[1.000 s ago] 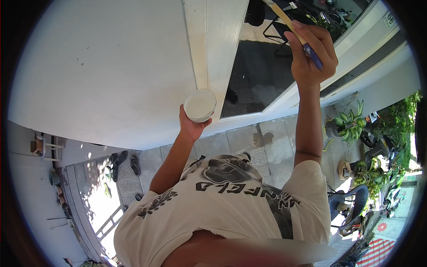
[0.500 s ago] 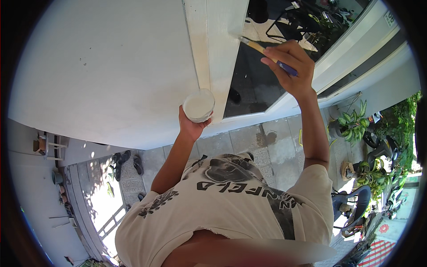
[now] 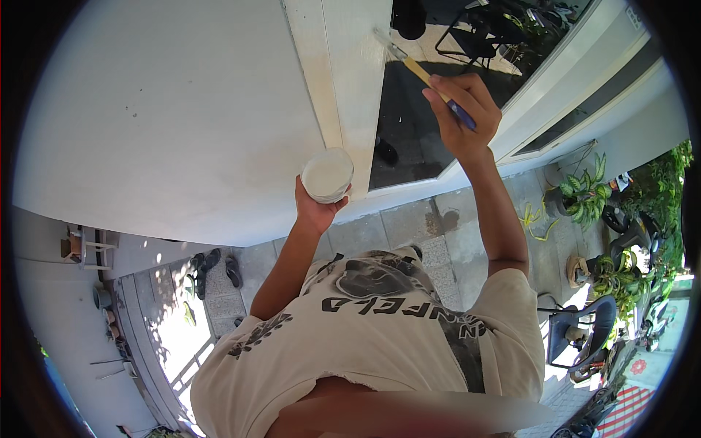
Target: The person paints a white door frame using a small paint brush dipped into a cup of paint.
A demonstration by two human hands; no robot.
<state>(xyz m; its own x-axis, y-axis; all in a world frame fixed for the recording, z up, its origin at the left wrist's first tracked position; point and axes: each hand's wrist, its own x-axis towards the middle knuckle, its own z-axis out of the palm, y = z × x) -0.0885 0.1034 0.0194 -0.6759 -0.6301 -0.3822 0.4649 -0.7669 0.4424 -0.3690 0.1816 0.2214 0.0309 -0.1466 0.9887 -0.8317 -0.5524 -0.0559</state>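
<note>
My right hand (image 3: 471, 113) grips a paintbrush (image 3: 415, 67) with a pale yellow handle and blue end; its bristles are at the white wooden frame (image 3: 353, 87) beside the dark glass pane (image 3: 416, 146), though I cannot tell whether they touch. My left hand (image 3: 314, 208) holds a round tub (image 3: 327, 172) of white paint lower down, in front of the frame.
A white wall (image 3: 161, 131) fills the left. Below are grey paving tiles (image 3: 350, 237) with dark footwear (image 3: 232, 270). At the right stand potted plants (image 3: 588, 193) and a dark chair (image 3: 584, 328); a small stool (image 3: 95, 247) is at far left.
My right hand and brush have come down and leftward from higher on the right, bringing the bristles to the frame. My left hand and tub have barely moved.
</note>
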